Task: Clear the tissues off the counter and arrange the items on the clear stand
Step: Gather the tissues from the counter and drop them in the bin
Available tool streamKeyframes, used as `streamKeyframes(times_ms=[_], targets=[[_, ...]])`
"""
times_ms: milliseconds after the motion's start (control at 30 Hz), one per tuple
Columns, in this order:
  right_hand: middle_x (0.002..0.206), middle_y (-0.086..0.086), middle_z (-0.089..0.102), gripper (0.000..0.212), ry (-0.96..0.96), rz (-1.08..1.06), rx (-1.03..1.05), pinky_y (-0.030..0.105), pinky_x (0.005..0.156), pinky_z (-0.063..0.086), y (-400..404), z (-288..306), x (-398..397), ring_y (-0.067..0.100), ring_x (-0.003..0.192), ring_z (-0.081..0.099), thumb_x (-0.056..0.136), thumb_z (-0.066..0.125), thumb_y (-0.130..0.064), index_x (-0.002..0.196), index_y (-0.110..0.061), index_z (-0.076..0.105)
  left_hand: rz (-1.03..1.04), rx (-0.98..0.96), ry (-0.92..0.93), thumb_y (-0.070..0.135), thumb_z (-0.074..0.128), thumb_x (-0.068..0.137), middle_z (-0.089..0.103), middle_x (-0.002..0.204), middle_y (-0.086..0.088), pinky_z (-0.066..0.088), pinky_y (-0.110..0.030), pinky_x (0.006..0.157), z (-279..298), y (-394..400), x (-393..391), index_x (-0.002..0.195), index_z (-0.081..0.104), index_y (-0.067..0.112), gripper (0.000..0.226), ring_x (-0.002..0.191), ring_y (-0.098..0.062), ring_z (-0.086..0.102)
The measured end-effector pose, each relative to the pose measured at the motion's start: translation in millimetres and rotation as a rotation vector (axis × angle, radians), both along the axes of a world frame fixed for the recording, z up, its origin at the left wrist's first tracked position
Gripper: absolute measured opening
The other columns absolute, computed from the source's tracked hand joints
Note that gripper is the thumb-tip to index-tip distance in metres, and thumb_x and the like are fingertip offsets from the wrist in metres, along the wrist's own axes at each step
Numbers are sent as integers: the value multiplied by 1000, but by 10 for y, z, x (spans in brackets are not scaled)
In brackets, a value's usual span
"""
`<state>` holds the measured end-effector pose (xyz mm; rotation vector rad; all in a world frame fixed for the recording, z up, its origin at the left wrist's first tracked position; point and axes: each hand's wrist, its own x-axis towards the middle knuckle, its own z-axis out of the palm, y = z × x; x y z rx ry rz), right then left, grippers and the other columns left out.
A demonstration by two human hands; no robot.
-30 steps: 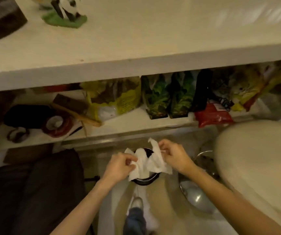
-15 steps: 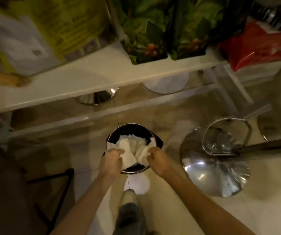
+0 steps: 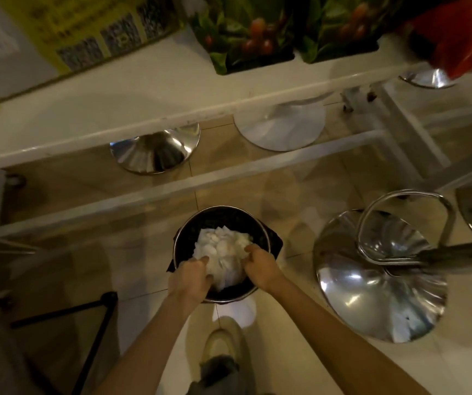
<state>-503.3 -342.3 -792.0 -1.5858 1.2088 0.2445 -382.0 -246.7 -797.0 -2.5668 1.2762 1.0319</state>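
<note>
A bunch of white tissues (image 3: 220,249) sits inside a small round metal bin (image 3: 264,243) with a dark liner, on the tiled floor. My left hand (image 3: 191,276) is over the bin's near-left rim, fingers curled onto the tissues. My right hand (image 3: 259,262) grips the tissues' right side, pressed down into the bin. The counter and the clear stand are out of view.
A white lower shelf (image 3: 143,104) holds green snack bags (image 3: 243,32), a yellow bag and a red packet (image 3: 465,32). Chrome stool bases (image 3: 380,280) (image 3: 155,151) stand on the floor. A black frame (image 3: 92,317) lies at left. My shoe (image 3: 223,346) is below the bin.
The view dropped from the counter to the floor. My hands carried the tissues down from above the bin and now press them inside it.
</note>
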Motion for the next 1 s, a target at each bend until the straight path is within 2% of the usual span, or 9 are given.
streamKeyframes(times_ms=[100,267,467,567,667,733,833,900,1000], targets=[[132,21,51,39,-14,39,-46,31,98,39,19,422,-118,34,122,48,92,42,-8,130,-2,42,13,-45,-1,26,49,86,61,112,-16,53,-41,82,410,72,-26,118,50,15,35,100,-32,59],[113,23,65,33,11,103,-162,41,90,50,23,1370,-265,35,104,60,90,44,-14,121,-3,52,92,-118,49,30,48,87,66,105,-17,53,-39,80,1381,160,-83,116,52,13,34,94,-32,61],[111,16,67,26,-44,250,-271,38,87,50,12,2858,-426,31,102,62,88,47,-19,107,-10,64,80,-182,93,34,45,89,66,105,-14,53,-42,81,2872,209,-132,115,55,16,33,95,-29,61],[109,12,68,23,-104,324,-319,40,91,50,-16,3735,-461,27,103,62,89,49,-20,103,-12,65,62,-267,108,35,47,88,65,114,-15,50,-43,88,3674,157,-173,114,58,16,34,103,-30,60],[109,11,68,23,-171,375,-408,38,92,49,-43,4625,-496,24,104,61,87,52,-19,105,-11,64,1,-307,69,34,48,88,61,122,-15,48,-38,90,4482,65,-226,123,51,16,39,109,-30,56],[107,11,69,22,-212,430,-496,37,86,51,-31,5175,-512,25,99,63,87,54,-19,104,-11,64,-62,-333,25,35,49,87,60,124,-13,47,-37,90,4973,39,-263,125,49,17,41,110,-29,56],[105,9,69,24,-233,510,-593,41,81,54,53,5924,-511,24,92,64,88,54,-25,107,-14,61,-144,-387,-57,40,49,87,63,117,-8,49,-34,86,5695,138,-323,125,48,19,43,104,-25,59],[102,7,70,25,-249,568,-680,44,81,54,116,6353,-483,22,88,64,87,54,-28,107,-15,62,-193,-446,-168,43,47,87,65,114,-6,52,-38,84,6158,253,-345,126,48,22,44,101,-23,60],[100,8,70,25,-283,646,-790,42,80,54,211,6922,-394,20,86,63,87,55,-27,106,-14,62,-235,-546,-271,42,46,87,65,107,-4,52,-37,77,6778,468,-301,120,52,25,38,95,-22,60]])
